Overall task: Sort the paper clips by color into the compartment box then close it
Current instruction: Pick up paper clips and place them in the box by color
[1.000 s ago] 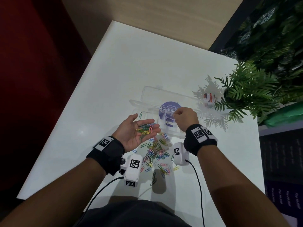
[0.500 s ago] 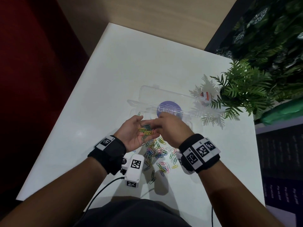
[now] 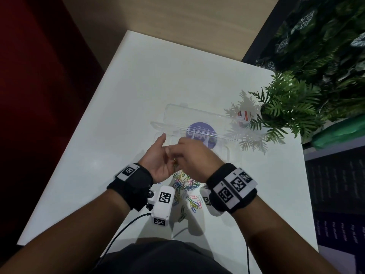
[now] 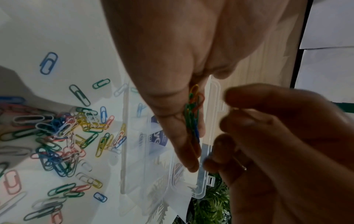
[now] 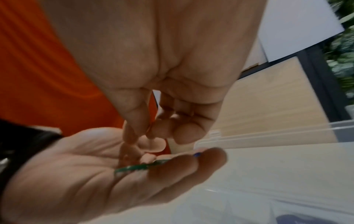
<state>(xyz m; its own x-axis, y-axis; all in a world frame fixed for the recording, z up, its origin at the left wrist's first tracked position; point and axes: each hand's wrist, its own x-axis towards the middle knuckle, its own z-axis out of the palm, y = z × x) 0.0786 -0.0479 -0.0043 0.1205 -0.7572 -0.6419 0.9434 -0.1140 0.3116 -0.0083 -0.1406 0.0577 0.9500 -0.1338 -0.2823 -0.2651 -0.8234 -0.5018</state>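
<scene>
My left hand (image 3: 158, 157) is held palm up over the near edge of the clear compartment box (image 3: 197, 117), whose lid lies open at the back. A small bunch of green, yellow, orange and blue paper clips (image 4: 193, 109) lies along its straight fingers. My right hand (image 3: 193, 157) reaches into that palm with curled fingers. In the right wrist view its thumb and forefinger pinch down into the bunch beside a green clip (image 5: 141, 165). A loose pile of mixed-colour clips (image 3: 185, 184) lies on the white table (image 3: 148, 86) under the hands. The box compartments are mostly hidden by the hands.
A potted fern (image 3: 286, 107) stands at the table's right edge beside the box, with a small red-and-white item (image 3: 245, 115) under its fronds. Single clips (image 4: 47, 62) lie scattered around the pile. Cables run from the wrist cameras toward my body.
My right hand came back from over the box to the left palm and now pinches into the clips there. The left hand has risen slightly and stayed palm up.
</scene>
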